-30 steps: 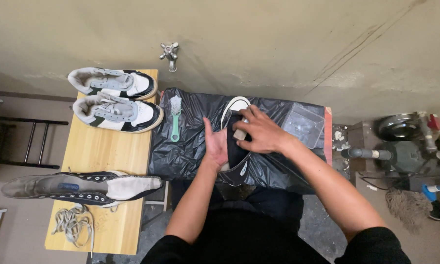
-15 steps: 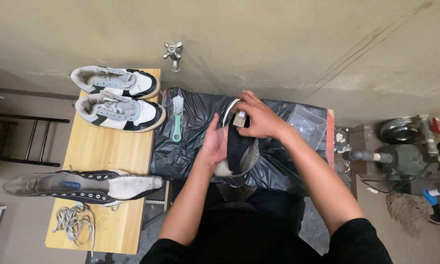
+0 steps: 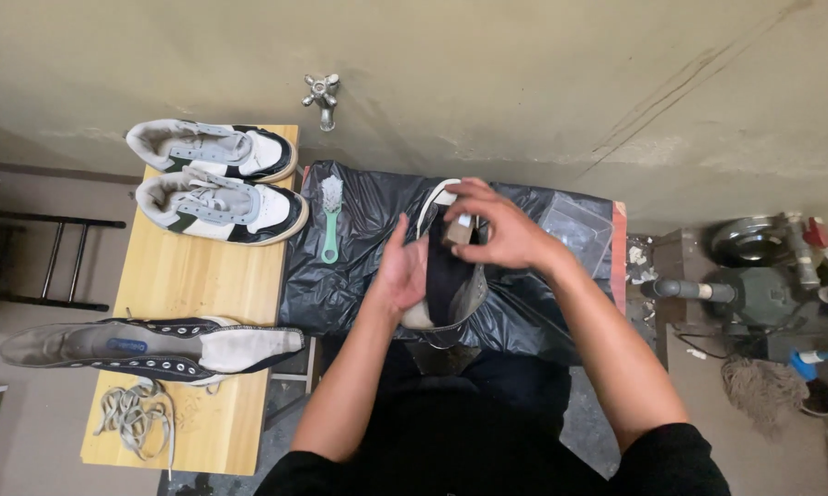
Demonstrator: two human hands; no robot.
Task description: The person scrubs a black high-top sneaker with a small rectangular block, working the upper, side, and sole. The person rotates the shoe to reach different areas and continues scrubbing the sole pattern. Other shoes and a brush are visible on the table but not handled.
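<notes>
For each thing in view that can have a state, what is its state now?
Left hand: open, palm against the black shoe's side.
Right hand: gripping a small tan block.
Black shoe: held on edge over the black plastic sheet.
Green brush: lying unused.
Pair of white sneakers: laced.
High-top shoe: unlaced, opened flat.
Laces: loose.
</notes>
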